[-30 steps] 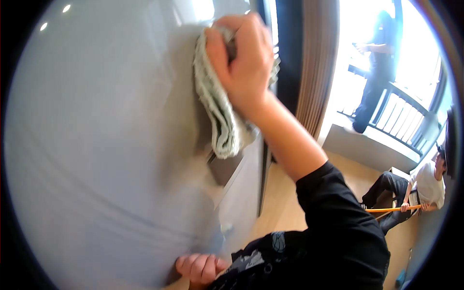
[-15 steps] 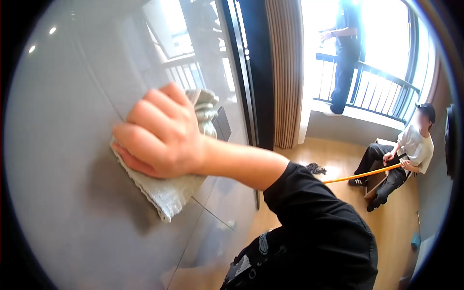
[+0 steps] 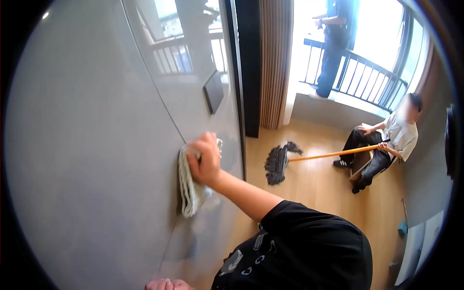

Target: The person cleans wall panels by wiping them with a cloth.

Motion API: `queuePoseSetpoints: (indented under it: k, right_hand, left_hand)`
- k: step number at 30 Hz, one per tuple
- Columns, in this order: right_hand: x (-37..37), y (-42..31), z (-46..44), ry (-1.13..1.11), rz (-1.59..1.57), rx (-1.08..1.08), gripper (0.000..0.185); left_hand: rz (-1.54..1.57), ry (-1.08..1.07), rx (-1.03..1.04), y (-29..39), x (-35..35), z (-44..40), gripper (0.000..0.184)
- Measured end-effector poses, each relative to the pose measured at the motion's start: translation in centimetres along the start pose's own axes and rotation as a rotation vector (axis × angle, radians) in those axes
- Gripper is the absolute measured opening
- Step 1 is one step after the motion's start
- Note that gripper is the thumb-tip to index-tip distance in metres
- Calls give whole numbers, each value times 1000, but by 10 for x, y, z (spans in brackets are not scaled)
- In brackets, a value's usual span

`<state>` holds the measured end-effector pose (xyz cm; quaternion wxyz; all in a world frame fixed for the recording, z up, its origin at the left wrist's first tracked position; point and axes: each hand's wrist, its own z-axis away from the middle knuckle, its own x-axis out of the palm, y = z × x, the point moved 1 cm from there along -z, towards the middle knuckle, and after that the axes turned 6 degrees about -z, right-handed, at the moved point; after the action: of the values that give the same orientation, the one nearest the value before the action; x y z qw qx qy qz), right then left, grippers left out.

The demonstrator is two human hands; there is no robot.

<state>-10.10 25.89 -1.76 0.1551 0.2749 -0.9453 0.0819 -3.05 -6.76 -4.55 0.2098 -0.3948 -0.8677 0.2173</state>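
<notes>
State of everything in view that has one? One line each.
right hand: closed on the cloth
cloth: folded in layers, against the wall
left hand: cut off by frame, grip unclear
mop: head on the floor, handle held by the seated person
curtain: gathered in folds
window: bright, open or shut unclear
dark plate: fixed to the wall

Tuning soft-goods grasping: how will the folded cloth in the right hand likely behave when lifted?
The folded cloth probably flops: its layers hang below the right hand. Likely light for its size, as one hand holds it. Its folds may spread, since the lower end lies outside the grip.
</notes>
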Motion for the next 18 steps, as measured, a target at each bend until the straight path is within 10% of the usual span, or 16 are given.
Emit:
queuePoseSetpoints:
  k: [9,18]
  right_hand:
    - [-6,112,16,278,85,812,23]
    - [-30,124,45,344,38,820,25]
  left_hand:
    - [-94,5,-83,13,53,-6,36]
    - [-150,-209,-45,30,14,25,37]
